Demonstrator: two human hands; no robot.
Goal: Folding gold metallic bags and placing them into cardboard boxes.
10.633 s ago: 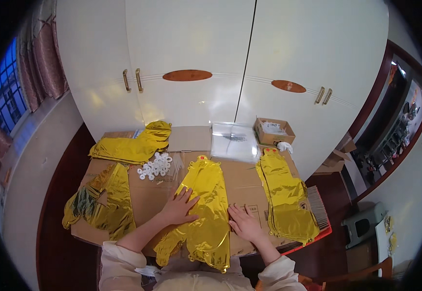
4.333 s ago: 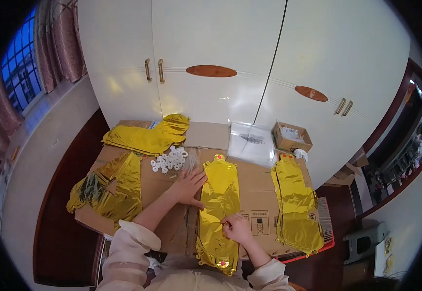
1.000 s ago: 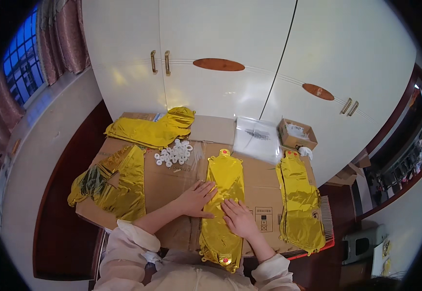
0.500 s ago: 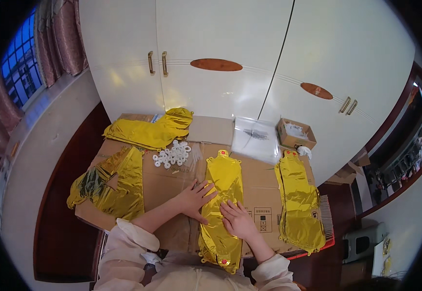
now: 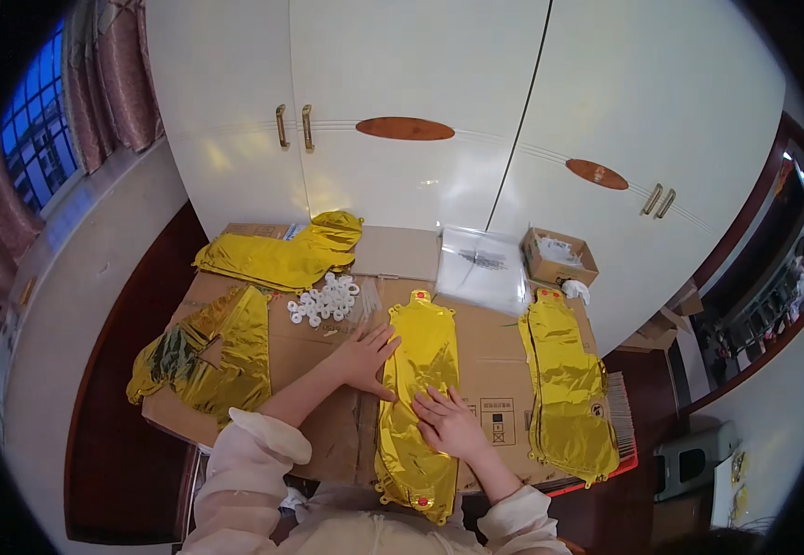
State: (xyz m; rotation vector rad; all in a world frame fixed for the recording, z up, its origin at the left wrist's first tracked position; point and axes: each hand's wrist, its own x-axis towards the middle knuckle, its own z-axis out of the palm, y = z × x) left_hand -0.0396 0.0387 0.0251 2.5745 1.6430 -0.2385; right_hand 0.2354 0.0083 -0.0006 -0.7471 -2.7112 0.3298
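A flat gold foil balloon point(image 5: 425, 347) lies lengthwise before me, with a small red spot at each end. My left hand point(image 5: 362, 359) rests against its left edge, fingers spread and pointing up along the foil. Lower down, my right hand point(image 5: 450, 425) presses flat on the foil toward its right side, its fingers stretched to the upper left. Neither hand grips anything. To the right lies a stack of gold foil balloons point(image 5: 564, 379), and on the left is a creased gold foil balloon point(image 5: 245, 351) with a triangular opening showing cardboard.
Further gold foil balloons point(image 5: 268, 261) lie at the back left. White rings point(image 5: 328, 301) are heaped beside thin clear straws point(image 5: 368, 298). Clear plastic bags point(image 5: 482, 254) and a small cardboard box point(image 5: 589, 263) stand at the back. White cabinet doors point(image 5: 402, 55) rise behind the cardboard-covered table point(image 5: 314, 356).
My left hand has slid a little up along the balloon's left edge, and its fingers have drawn back from the foil. My right hand stays nearly in place on the foil.
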